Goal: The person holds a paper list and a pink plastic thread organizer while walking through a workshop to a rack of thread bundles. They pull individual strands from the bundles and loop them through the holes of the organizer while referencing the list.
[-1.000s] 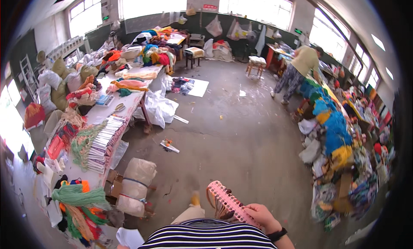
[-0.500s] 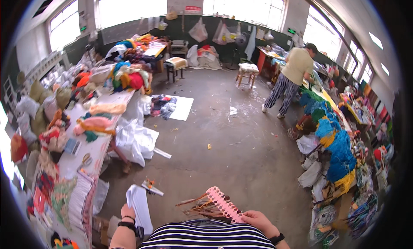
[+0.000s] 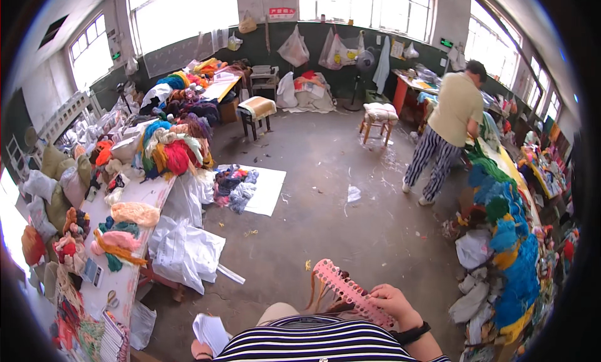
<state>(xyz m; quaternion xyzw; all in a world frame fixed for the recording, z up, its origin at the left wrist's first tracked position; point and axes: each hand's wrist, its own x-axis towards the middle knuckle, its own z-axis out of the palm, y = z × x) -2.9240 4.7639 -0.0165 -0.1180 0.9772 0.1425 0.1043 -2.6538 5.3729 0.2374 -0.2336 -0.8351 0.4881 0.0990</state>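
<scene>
My right hand is closed on a long pink card with a row of holes along each edge. Brown and tan yarn strands hang from the card's far side. At the lower edge, left of my striped shirt, a small part of my left hand shows against folded white paper that it holds. The shirt and the frame's edge hide most of that hand.
A long table at left bears yarn bundles, scissors and a calculator. White plastic bags slump beside it. Blue yarn drapes the right-hand table, where another person stands bent over. Two stools stand farther off.
The view has shifted forward across the room. My right hand and the pink card are higher and farther right. My left hand and the paper have dropped toward the lower edge, closer to my body.
</scene>
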